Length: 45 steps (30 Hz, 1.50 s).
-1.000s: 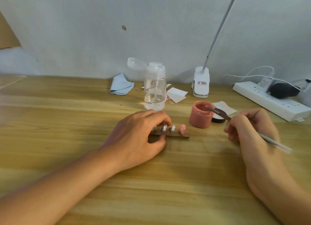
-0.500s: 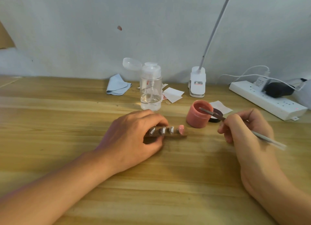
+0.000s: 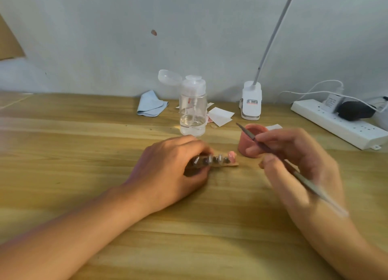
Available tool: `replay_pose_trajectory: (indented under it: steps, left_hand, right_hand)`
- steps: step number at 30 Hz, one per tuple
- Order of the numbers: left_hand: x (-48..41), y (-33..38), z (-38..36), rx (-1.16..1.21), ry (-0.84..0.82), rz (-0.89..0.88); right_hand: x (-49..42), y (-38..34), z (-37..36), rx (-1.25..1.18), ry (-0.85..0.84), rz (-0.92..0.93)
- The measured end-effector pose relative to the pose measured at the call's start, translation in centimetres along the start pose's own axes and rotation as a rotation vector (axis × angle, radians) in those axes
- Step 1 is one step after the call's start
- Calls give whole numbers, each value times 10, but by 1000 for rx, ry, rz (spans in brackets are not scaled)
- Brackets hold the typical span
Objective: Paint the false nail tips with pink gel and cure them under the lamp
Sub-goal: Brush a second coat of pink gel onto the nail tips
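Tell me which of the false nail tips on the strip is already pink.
The false nail tip at the right end of the strip, nearest the pink gel jar. The other tips, toward the left hand, look clear and unpainted.

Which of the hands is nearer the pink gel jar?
Right. The right hand, holding a thin grey brush, is beside the pink gel jar; the left hand grips the brown nail-tip strip farther left.
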<state>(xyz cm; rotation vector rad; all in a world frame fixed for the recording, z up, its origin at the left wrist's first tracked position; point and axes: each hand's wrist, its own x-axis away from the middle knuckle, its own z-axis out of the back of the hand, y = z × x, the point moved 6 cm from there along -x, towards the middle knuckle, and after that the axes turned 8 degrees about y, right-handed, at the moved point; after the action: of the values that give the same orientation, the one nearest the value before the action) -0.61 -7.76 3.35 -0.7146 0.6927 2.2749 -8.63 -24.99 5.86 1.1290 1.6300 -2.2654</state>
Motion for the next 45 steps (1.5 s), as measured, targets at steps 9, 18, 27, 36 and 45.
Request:
replay_pose_trajectory:
  steps: [9,18,27,36,45]
  left_hand:
    - [0,0,0,35,-14,20]
    - [1,1,0,29,-32,29]
    - [1,1,0,29,-39,40]
    - [1,0,0,29,-49,48]
    - [1,0,0,28,-41,41]
  right_hand:
    - [11,-14,-8,346,-54,210]
    - [13,-14,-15,496,-104,319]
    - [12,-9,-15,533,-110,306]
    - [13,-10,-15,542,-128,304]
    - [13,-12,-14,473,-129,257]
